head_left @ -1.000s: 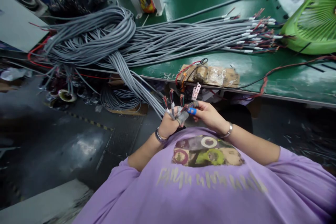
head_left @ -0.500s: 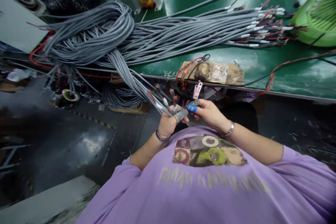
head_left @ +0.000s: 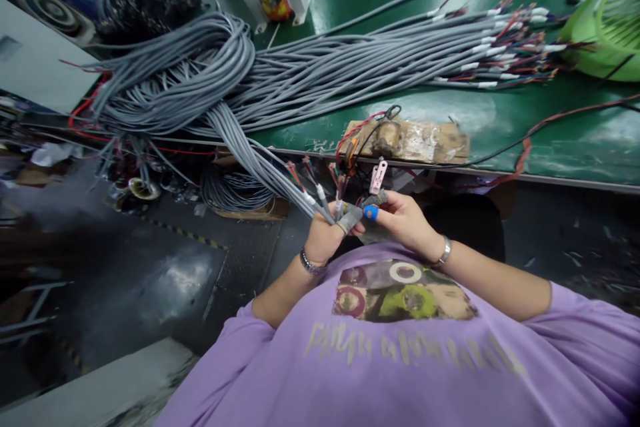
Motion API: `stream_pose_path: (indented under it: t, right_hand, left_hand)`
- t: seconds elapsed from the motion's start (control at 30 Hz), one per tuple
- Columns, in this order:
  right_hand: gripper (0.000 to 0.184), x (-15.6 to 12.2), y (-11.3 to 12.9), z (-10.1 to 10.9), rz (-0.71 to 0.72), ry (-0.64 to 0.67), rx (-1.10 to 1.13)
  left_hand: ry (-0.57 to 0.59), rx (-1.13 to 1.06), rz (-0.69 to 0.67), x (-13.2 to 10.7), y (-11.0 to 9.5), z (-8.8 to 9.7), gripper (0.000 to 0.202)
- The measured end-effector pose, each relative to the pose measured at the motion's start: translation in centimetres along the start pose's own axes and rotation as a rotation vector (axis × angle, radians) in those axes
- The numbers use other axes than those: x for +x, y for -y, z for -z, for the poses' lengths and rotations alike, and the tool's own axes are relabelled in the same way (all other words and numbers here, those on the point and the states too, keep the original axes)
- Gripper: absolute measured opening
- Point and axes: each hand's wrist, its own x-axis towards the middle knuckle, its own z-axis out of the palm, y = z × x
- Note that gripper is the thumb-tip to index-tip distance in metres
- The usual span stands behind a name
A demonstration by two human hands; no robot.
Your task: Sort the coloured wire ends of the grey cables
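Note:
My left hand (head_left: 326,235) is closed around the ends of several grey cables (head_left: 273,177) that run down off the green table (head_left: 575,147). Their stripped coloured wire tips (head_left: 320,180) stick up above my fingers. A grey finger cot covers one left fingertip. My right hand (head_left: 403,219) sits just right of it, with a blue cot on the thumb, and pinches the wire ends at the same spot. Both hands hover below the table's front edge, close to my purple shirt.
A big bundle of grey cables (head_left: 310,73) lies across the table, with the stripped ends at the right near a green plastic basket (head_left: 607,27). A taped cardboard fixture (head_left: 407,140) with wires sits at the table edge. Cable coils (head_left: 233,188) and clutter lie on the dark floor.
The wire tips held in my left hand have shifted and fanned out differently. Both hands stay together at the same spot. The view has drifted slightly.

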Motion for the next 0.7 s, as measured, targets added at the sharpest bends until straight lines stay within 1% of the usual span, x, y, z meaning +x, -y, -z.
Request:
stream_pose_path:
  t: [0.1, 0.13, 0.17, 0.2, 0.27, 0.33, 0.37, 0.43, 0.5, 0.6, 0.7]
  right_hand:
    - [0.035, -0.2, -0.2, 0.2, 0.026, -0.024, -0.039]
    - [0.035, -0.3, -0.3, 0.3, 0.032, -0.030, -0.054]
    - [0.034, -0.4, -0.4, 0.3, 0.032, -0.032, -0.064]
    - [0.034, -0.5, -0.5, 0.4, 0.026, -0.031, -0.063]
    - [0.034, -0.6, -0.5, 0.3, 0.009, -0.020, -0.034]
    - [0.034, -0.7, -0.4, 0.2, -0.023, 0.035, 0.009]
    - [0.034, -0.8, -0.3, 0.1, -0.039, 0.074, 0.025]
    - [0.034, -0.8, -0.1, 0.2, -0.055, 0.140, 0.022]
    - [0.034, -0.8, 0.2, 0.4, -0.063, 0.141, -0.010]
    - [0.041, -0.5, 0.6, 0.7, -0.087, 0.087, -0.027]
    - [0.042, -0.1, 1.0, 0.3, -0.119, 0.117, 0.026]
  left_hand:
    - [0.089, 0.043, 0.078, -0.1, -0.4, 0.3, 0.039]
    - [0.101, 0.052, 0.088, -0.1, -0.3, 0.4, 0.039]
    - [0.090, 0.052, 0.081, -0.2, -0.2, 0.3, 0.038]
    - [0.057, 0.040, 0.059, -0.2, -0.1, 0.3, 0.037]
    - [-0.060, -0.018, -0.004, -0.2, 0.3, 0.0, 0.033]
    - [-0.170, -0.097, -0.044, 0.0, 0.6, -0.4, 0.031]
    - [-0.203, -0.129, -0.052, 0.0, 0.7, -0.6, 0.030]
    - [-0.227, -0.157, -0.063, 0.0, 0.8, -0.7, 0.030]
    - [-0.209, -0.144, -0.074, -0.1, 0.8, -0.7, 0.030]
    - [-0.155, -0.092, -0.077, -0.6, 0.7, -0.6, 0.032]
    - [-0.097, -0.023, -0.049, -1.0, 0.6, -0.6, 0.036]
